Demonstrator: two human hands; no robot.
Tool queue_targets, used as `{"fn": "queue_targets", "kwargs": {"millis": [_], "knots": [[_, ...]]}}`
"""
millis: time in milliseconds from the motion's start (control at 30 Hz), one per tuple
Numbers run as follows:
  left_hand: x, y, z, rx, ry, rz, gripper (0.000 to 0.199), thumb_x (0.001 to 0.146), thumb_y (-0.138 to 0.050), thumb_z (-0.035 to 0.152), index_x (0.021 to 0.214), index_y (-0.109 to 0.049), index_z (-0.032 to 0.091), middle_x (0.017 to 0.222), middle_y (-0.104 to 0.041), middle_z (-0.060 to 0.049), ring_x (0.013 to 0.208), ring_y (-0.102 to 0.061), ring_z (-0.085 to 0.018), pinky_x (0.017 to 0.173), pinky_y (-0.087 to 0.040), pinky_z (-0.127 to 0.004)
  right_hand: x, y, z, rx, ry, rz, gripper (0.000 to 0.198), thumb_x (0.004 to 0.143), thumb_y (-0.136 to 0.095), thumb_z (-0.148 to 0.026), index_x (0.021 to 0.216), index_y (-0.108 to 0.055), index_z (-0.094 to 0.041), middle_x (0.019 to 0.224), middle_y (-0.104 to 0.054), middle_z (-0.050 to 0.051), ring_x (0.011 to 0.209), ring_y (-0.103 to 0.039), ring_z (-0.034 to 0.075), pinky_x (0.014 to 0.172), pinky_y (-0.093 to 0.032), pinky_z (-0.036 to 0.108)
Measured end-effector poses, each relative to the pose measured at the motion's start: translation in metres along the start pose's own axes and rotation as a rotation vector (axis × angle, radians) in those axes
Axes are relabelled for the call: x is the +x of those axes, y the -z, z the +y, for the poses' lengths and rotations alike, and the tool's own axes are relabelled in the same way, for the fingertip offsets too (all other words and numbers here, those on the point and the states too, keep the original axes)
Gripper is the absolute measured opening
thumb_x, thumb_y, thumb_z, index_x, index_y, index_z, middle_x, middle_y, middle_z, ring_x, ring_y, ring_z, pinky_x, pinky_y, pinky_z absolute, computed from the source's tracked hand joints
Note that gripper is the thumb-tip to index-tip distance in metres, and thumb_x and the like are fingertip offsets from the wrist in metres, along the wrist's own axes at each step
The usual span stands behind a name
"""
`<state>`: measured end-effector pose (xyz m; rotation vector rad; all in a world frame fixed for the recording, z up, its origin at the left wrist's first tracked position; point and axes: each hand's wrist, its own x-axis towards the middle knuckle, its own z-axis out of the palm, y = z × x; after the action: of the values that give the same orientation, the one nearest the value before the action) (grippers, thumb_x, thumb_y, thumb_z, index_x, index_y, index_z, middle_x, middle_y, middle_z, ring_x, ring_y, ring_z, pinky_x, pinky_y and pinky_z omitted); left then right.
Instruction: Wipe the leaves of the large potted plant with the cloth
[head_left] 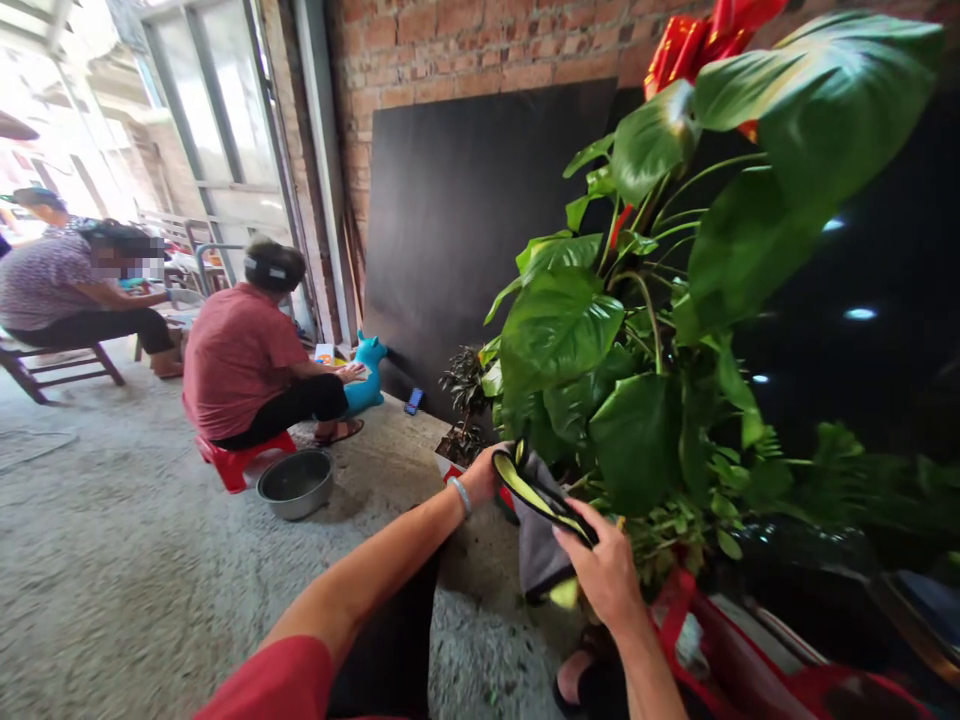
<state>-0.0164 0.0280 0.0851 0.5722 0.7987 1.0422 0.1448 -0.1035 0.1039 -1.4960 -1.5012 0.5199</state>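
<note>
A grey and yellow-green cloth (pixel 541 560) with dark edging hangs folded between my two hands. My left hand (pixel 484 478), with a pale bangle at the wrist, grips its upper left corner; the fingertips are partly hidden behind the fold. My right hand (pixel 604 560) pinches the dark edge at the other side, thumb and fingers closed on it. Just beyond the cloth stands a large potted plant (pixel 562 325) with broad glossy green leaves. Its lower leaves come close to both hands.
A person in a red shirt (pixel 244 350) sits on a red stool (pixel 240 465), touching a blue animal figure (pixel 367 375). Nearby are a grey basin (pixel 296 485), a phone (pixel 414 401) and a small dark-leaved plant (pixel 465 385). A red bag (pixel 720 640) lies lower right.
</note>
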Motion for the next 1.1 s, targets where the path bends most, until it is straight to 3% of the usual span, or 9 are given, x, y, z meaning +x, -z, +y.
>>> {"fn": "queue_targets", "kwargs": {"millis": [133, 267, 333, 467, 567, 667, 767, 1000, 1100], "knots": [[-0.050, 0.030, -0.028, 0.110, 0.031, 0.188, 0.021, 0.074, -0.076, 0.020, 0.092, -0.065, 0.017, 0.081, -0.067, -0.002, 0.068, -0.059, -0.014, 0.075, -0.048, -0.029, -0.031, 0.025, 0.025, -0.066, -0.217, 0.185, 0.055, 0.067, -0.064, -0.056, 0.107, -0.076, -0.020, 0.101, -0.078, 0.013, 0.098, -0.071, 0.037, 0.090, -0.054, 0.049], [-0.100, 0.015, -0.042, 0.085, 0.052, -0.132, 0.058, 0.065, -0.087, 0.041, 0.115, -0.066, 0.020, 0.112, -0.070, -0.008, 0.087, -0.064, -0.020, 0.076, -0.051, -0.034, -0.025, 0.015, 0.000, -0.251, -0.039, 0.352, 0.059, 0.070, -0.064, -0.044, 0.124, -0.069, -0.020, 0.114, -0.075, 0.015, 0.102, -0.069, 0.038, 0.088, -0.054, 0.052], [-0.109, -0.006, -0.033, 0.045, -0.022, -0.232, 0.060, 0.059, -0.089, 0.051, 0.105, -0.068, 0.018, 0.100, -0.071, -0.006, 0.083, -0.064, -0.019, 0.073, -0.051, -0.032, -0.027, -0.004, -0.024, -0.277, 0.146, 0.294, 0.065, 0.069, -0.065, -0.031, 0.133, -0.063, -0.019, 0.121, -0.072, 0.015, 0.107, -0.067, 0.036, 0.093, -0.053, 0.052], [-0.106, -0.035, -0.004, 0.098, -0.119, -0.051, 0.047, 0.053, -0.093, 0.042, 0.082, -0.067, 0.016, 0.072, -0.066, -0.001, 0.068, -0.060, -0.016, 0.066, -0.049, -0.028, -0.040, -0.017, -0.055, -0.057, 0.385, 0.008, 0.053, 0.068, -0.070, -0.022, 0.122, -0.070, -0.023, 0.126, -0.070, 0.011, 0.116, -0.063, 0.031, 0.100, -0.051, 0.047], [-0.101, -0.033, 0.001, 0.188, -0.118, -0.045, 0.046, 0.054, -0.091, 0.031, 0.091, -0.070, 0.016, 0.077, -0.071, -0.003, 0.068, -0.064, -0.018, 0.066, -0.053, -0.030, -0.040, 0.006, -0.030, 0.278, 0.141, 0.077, 0.022, 0.078, -0.070, -0.039, 0.090, -0.075, -0.022, 0.097, -0.076, 0.008, 0.090, -0.069, 0.024, 0.079, -0.056, 0.035], [-0.101, -0.027, -0.006, 0.304, -0.115, -0.124, 0.048, 0.058, -0.088, 0.032, 0.099, -0.071, 0.015, 0.084, -0.074, -0.005, 0.073, -0.068, -0.021, 0.069, -0.055, -0.032, -0.024, 0.031, 0.031, 0.533, -0.337, 0.536, 0.036, 0.062, -0.078, -0.048, 0.084, -0.070, -0.020, 0.077, -0.070, 0.003, 0.073, -0.064, 0.020, 0.062, -0.049, 0.029], [-0.107, -0.041, 0.004, 0.442, -0.142, -0.234, 0.050, 0.060, -0.088, 0.035, 0.102, -0.072, 0.013, 0.086, -0.075, -0.006, 0.074, -0.069, -0.022, 0.069, -0.056, -0.032, 0.007, 0.044, 0.086, 0.693, -0.580, 0.667, 0.050, 0.042, -0.083, -0.039, 0.086, -0.066, -0.021, 0.080, -0.070, 0.002, 0.079, -0.065, 0.021, 0.064, -0.048, 0.030], [-0.098, -0.169, 0.112, 0.882, -0.881, -0.443, 0.044, 0.074, -0.078, 0.033, 0.113, -0.069, 0.015, 0.105, -0.075, -0.006, 0.099, -0.068, -0.026, 0.085, -0.055, -0.033, 0.093, 0.043, 0.101, 0.984, -0.581, 0.511, 0.042, 0.036, -0.083, -0.030, 0.072, -0.063, -0.023, 0.073, -0.072, 0.000, 0.080, -0.068, 0.023, 0.072, -0.057, 0.037], [-0.065, -0.194, 0.122, 1.178, -1.075, -0.406, 0.033, 0.077, -0.073, 0.029, 0.107, -0.069, 0.016, 0.097, -0.074, -0.005, 0.096, -0.068, -0.026, 0.085, -0.054, -0.034, 0.090, 0.041, 0.094, 1.124, -0.497, 0.482, 0.042, 0.036, -0.084, -0.029, 0.073, -0.065, -0.023, 0.074, -0.074, -0.001, 0.083, -0.071, 0.023, 0.078, -0.059, 0.038]]}}
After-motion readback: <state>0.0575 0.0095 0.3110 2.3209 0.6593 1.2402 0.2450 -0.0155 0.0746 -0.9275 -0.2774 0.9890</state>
